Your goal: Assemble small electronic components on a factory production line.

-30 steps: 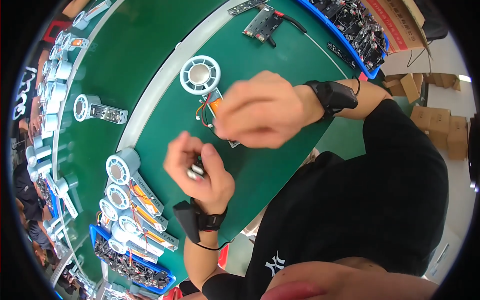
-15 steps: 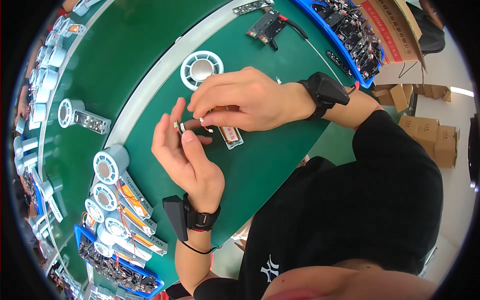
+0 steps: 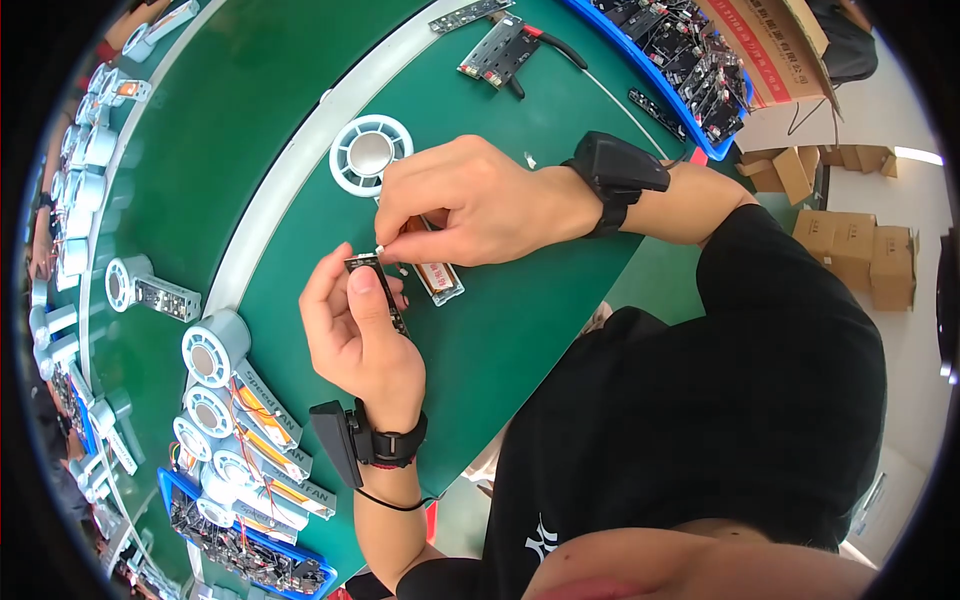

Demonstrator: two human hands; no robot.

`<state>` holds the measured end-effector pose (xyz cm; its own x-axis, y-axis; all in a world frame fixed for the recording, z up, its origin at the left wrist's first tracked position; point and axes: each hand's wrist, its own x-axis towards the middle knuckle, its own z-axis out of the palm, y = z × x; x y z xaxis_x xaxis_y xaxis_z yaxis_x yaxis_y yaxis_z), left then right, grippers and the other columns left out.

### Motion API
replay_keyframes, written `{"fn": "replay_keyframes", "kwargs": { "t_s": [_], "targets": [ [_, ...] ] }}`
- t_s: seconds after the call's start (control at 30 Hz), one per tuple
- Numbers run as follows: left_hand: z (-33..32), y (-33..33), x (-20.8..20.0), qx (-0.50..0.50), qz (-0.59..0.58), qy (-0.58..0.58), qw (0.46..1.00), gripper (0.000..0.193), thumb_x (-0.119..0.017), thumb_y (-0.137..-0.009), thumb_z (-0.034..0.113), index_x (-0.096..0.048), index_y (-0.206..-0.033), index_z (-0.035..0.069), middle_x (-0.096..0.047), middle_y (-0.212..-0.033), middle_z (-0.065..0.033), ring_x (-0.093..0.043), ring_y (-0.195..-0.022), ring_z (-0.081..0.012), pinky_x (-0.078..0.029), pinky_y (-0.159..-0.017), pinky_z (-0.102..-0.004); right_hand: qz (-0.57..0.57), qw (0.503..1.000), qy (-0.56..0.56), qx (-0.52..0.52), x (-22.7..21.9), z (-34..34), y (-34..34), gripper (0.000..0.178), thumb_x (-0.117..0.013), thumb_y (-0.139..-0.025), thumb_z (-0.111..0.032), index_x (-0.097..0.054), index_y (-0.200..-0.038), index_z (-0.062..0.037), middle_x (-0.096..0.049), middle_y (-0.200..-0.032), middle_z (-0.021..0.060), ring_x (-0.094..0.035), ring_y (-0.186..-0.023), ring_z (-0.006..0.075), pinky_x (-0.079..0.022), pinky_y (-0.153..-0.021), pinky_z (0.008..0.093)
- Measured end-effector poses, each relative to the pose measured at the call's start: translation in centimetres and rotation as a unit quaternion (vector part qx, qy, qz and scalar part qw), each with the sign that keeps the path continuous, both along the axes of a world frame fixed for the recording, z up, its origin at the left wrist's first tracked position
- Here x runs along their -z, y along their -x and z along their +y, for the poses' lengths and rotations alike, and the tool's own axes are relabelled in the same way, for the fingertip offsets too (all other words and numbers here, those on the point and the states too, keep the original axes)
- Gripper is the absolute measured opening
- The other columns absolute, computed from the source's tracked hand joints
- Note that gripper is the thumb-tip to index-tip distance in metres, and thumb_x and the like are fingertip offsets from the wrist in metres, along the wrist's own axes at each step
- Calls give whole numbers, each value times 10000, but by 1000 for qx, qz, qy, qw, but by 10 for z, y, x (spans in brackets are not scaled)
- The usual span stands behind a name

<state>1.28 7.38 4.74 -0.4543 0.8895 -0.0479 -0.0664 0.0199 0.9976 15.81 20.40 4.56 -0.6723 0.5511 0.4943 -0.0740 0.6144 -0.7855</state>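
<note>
My left hand [image 3: 362,335] holds a narrow black circuit board [image 3: 391,304] between thumb and fingers, with one end pointing up toward my other hand. My right hand [image 3: 470,205] is closed in a pinch on a small white connector [image 3: 380,251], right at that end of the board. Whether the connector is seated or only touching, I cannot tell. Under my right hand lies a handheld fan, its round pale-blue head [image 3: 371,153] beyond my fingers. Its opened handle [image 3: 442,284] shows an orange-wrapped battery; the middle of the fan is hidden.
Several fans [image 3: 250,400] with exposed batteries and wires lie at the left, above a blue tray [image 3: 325,572] of circuit boards. Another fan [image 3: 165,295] lies across the pale strip [image 3: 255,225]. At the far right are a blue tray [image 3: 640,70] of boards and a cardboard box [image 3: 775,55].
The board in my left hand has turned and now shows its long face. My right hand has brought the white connector to the board's end. The whole view has shifted slightly.
</note>
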Motion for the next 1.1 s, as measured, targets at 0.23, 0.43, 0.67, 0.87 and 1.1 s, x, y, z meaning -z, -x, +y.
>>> {"fn": "replay_keyframes", "kwargs": {
  "t_s": [0.23, 0.43, 0.67, 0.87, 1.1],
  "targets": [
    [9, -1, -4, 65, 168, -9, 984, 261, -589, -1045, 124, -595, -1261, -23, -591, -980, -51, -533, -737, -83, -449, -598, -237, 31, 999, -22, 18, 8, 1, -3, 100, -748, -787, 14, -679, -813, -54, -645, -820, 27, -597, -591, 140, -447, -466, 268],
    [11, -17, 6, -31, 102, -121, 987, 212, -589, -1037, 100, -609, -1217, -11, -565, -1014, -39, -521, -782, -76, -438, -647, -227, 43, 998, -27, 23, 8, 0, -4, 118, -738, -751, 31, -667, -798, -50, -629, -811, 27, -572, -558, 132, -439, -452, 265],
    [4, -1, 1, 70, 84, -60, 992, 244, -620, -1037, 173, -612, -1195, -13, -579, -1022, -31, -518, -783, -67, -408, -603, -208, 47, 998, -38, 34, 8, -2, -2, 126, -746, -739, 30, -655, -776, -49, -616, -792, 30, -566, -554, 128, -434, -452, 262],
    [6, -1, -2, 61, 40, 6, 997, 224, -646, -997, 53, -603, -1203, -23, -529, -1044, -23, -497, -799, -68, -439, -700, -212, 41, 998, -40, 41, 4, -1, -5, 129, -750, -735, 30, -650, -766, -46, -615, -783, 34, -568, -555, 127, -437, -454, 266],
    [9, -4, -5, 64, 52, -11, 997, 274, -687, -969, 30, -613, -1227, -26, -533, -1031, -15, -498, -789, -63, -444, -709, -210, 57, 992, -100, 44, 10, 4, -5, 138, -757, -730, 29, -651, -756, -56, -612, -762, 31, -572, -552, 145, -441, -454, 269]
  ]
}}
